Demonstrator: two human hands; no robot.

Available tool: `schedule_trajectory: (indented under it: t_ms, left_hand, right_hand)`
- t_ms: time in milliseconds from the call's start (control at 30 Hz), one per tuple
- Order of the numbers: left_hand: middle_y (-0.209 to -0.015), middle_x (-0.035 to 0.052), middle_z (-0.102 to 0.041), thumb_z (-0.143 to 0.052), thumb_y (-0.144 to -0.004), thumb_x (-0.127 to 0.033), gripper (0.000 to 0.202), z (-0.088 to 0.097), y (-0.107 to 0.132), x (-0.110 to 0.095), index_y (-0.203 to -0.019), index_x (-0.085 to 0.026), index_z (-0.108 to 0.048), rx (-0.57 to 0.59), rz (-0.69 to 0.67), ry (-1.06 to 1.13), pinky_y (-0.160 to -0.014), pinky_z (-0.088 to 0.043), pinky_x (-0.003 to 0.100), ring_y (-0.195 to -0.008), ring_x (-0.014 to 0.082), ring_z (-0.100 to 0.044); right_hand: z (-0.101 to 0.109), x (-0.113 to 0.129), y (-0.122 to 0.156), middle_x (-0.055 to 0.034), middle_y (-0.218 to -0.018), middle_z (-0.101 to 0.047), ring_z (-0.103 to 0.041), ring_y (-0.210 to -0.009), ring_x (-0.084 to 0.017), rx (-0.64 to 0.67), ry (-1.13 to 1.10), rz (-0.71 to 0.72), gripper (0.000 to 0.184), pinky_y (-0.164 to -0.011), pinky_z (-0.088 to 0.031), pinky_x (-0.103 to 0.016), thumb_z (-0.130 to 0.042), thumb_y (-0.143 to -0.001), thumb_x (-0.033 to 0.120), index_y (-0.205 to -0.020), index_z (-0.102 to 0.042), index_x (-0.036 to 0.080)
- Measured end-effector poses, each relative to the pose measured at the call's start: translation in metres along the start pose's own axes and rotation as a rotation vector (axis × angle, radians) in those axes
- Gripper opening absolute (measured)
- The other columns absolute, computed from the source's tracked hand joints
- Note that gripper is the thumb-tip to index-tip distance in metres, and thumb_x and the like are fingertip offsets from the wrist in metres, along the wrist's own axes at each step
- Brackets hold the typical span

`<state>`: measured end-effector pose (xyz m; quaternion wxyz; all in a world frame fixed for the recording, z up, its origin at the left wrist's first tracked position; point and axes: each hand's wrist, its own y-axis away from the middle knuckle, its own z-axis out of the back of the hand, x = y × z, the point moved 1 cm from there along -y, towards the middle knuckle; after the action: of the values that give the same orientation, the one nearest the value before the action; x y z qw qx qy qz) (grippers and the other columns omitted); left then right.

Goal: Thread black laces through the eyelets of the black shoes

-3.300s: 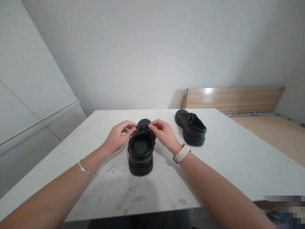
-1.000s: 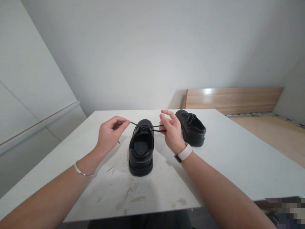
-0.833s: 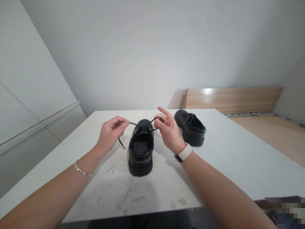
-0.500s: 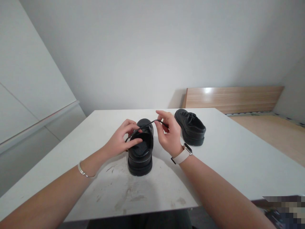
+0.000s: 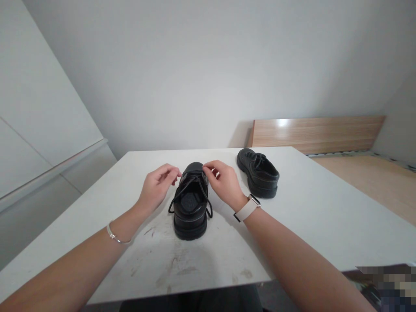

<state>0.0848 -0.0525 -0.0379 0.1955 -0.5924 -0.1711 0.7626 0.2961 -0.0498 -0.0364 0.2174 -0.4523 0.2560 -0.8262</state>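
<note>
A black lace-up shoe [image 5: 190, 223] stands in front of me, heel toward me and toe pointing away. Its black shoelace [image 5: 185, 190] drapes down both sides of the opening, with the ends hanging beside the heel. At the left edge of the lacing, my left hand [image 5: 158, 185] has its thumb and fingers pinched together; whatever is between the tips is too small to make out. My right hand [image 5: 224, 181] pinches at the right edge of the shoe's lacing flap, near the toe.
A second black shoe [image 5: 262, 184], its lace tied, stands behind and to the right on the white table [image 5: 312, 216]. Smudges mark the tabletop near its front edge. Beyond the table to the right is a wooden board [image 5: 315, 134], with a plain wall behind.
Both hands have let go of the lace that was stretched between them, and it now hangs over the shoe's sides. The hands have moved apart to either side of the lacing.
</note>
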Motion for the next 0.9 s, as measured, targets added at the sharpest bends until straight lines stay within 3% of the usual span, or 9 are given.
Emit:
schedule_trajectory:
  t_ms: [133, 300, 500, 667, 833, 900]
  left_hand:
    - [-0.091, 0.0075, -0.073, -0.076, -0.077, -0.048, 0.034, -0.003, -0.006, 0.012, -0.091, -0.018, -0.073, 0.060, 0.179, -0.012, -0.074, -0.052, 0.034, -0.080, 0.0217, -0.065]
    - [-0.090, 0.0085, -0.074, -0.076, -0.076, -0.049, 0.035, -0.004, -0.006, 0.014, -0.089, -0.017, -0.075, 0.079, 0.158, -0.008, -0.077, -0.054, 0.036, -0.082, 0.0223, -0.066]
    - [-0.085, 0.0066, -0.072, -0.078, -0.074, -0.051, 0.038, -0.006, -0.006, 0.016, -0.087, -0.017, -0.072, 0.064, 0.228, 0.023, -0.076, -0.052, 0.035, -0.078, 0.0215, -0.065]
    - [-0.085, 0.0056, -0.069, -0.071, -0.078, -0.054, 0.039, -0.009, -0.004, 0.015, -0.088, -0.017, -0.066, 0.047, 0.180, -0.087, -0.069, -0.049, 0.032, -0.074, 0.0202, -0.063]
    - [-0.087, 0.0052, -0.068, -0.060, -0.087, -0.041, 0.022, -0.011, -0.003, 0.005, -0.086, -0.019, -0.060, -0.001, 0.050, -0.201, -0.079, -0.047, 0.033, -0.086, 0.0216, -0.064]
    - [-0.083, 0.0032, -0.064, -0.060, -0.087, -0.036, 0.017, -0.012, -0.003, 0.001, -0.085, -0.019, -0.057, -0.015, 0.033, -0.162, -0.079, -0.046, 0.033, -0.083, 0.0201, -0.063]
  right_hand:
    - [-0.007, -0.011, -0.002, -0.0041, -0.086, -0.069, -0.059, -0.073, -0.016, 0.058, -0.088, -0.053, 0.015, -0.067, -0.046, -0.030, -0.058, -0.092, 0.029, -0.084, -0.068, 0.020]
    - [-0.011, -0.015, 0.000, -0.0035, -0.085, -0.067, -0.058, -0.073, -0.015, 0.057, -0.189, -0.078, 0.013, -0.063, -0.048, -0.028, -0.057, -0.090, 0.026, -0.083, -0.066, 0.020]
    - [-0.013, -0.020, 0.000, -0.0046, -0.084, -0.065, -0.057, -0.069, -0.016, 0.026, -0.191, -0.240, 0.009, -0.058, -0.048, -0.029, -0.060, -0.088, 0.028, -0.088, -0.063, 0.019]
    - [-0.013, -0.020, 0.001, -0.0034, -0.079, -0.064, -0.057, -0.070, -0.017, 0.050, -0.116, -0.202, 0.009, -0.063, -0.046, -0.030, -0.055, -0.089, 0.024, -0.082, -0.060, 0.020]
    - [-0.014, -0.019, 0.003, -0.0028, -0.077, -0.060, -0.055, -0.071, -0.017, 0.033, -0.073, -0.193, 0.008, -0.065, -0.041, -0.031, -0.048, -0.091, 0.024, -0.084, -0.051, 0.021]
    - [-0.015, -0.018, 0.004, -0.0013, -0.076, -0.055, -0.052, -0.068, -0.017, 0.034, -0.089, -0.185, 0.006, -0.063, -0.038, -0.031, -0.046, -0.091, 0.024, -0.086, -0.047, 0.021]
